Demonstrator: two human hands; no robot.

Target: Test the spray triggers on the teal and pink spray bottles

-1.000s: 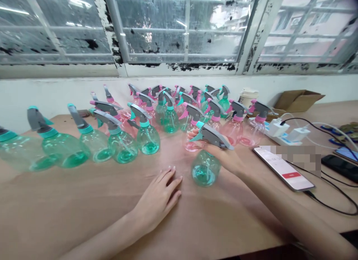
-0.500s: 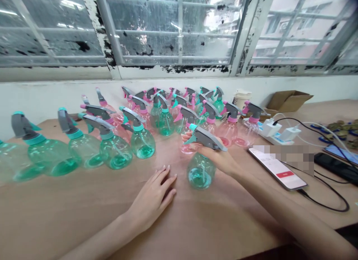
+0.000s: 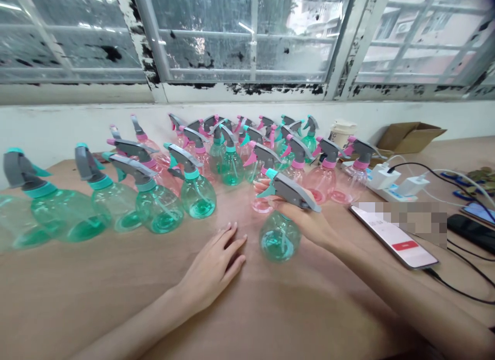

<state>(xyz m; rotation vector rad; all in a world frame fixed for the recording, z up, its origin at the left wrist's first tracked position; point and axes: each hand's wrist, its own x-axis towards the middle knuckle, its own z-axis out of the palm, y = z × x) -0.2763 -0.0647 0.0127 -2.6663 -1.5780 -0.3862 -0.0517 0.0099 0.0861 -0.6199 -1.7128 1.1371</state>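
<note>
My right hand (image 3: 305, 218) is wrapped round the neck of a green spray bottle (image 3: 279, 239) with a grey trigger head (image 3: 290, 191); the bottle stands on the brown table (image 3: 116, 288) in the middle of the view. My left hand (image 3: 212, 267) lies flat on the table just left of that bottle, fingers stretched out and holding nothing. Behind both hands stand several more green spray bottles (image 3: 158, 208) and pink spray bottles (image 3: 320, 177), reaching back to the wall.
A white phone (image 3: 394, 236) lies on the table right of my right hand, with a cable. Behind it are a power strip with chargers (image 3: 386, 182), a paper cup (image 3: 342, 133), a cardboard box (image 3: 410, 137) and a dark phone (image 3: 472, 233). Barred windows fill the back.
The view has shifted a little; both hands and the held bottle keep their places on the table.
</note>
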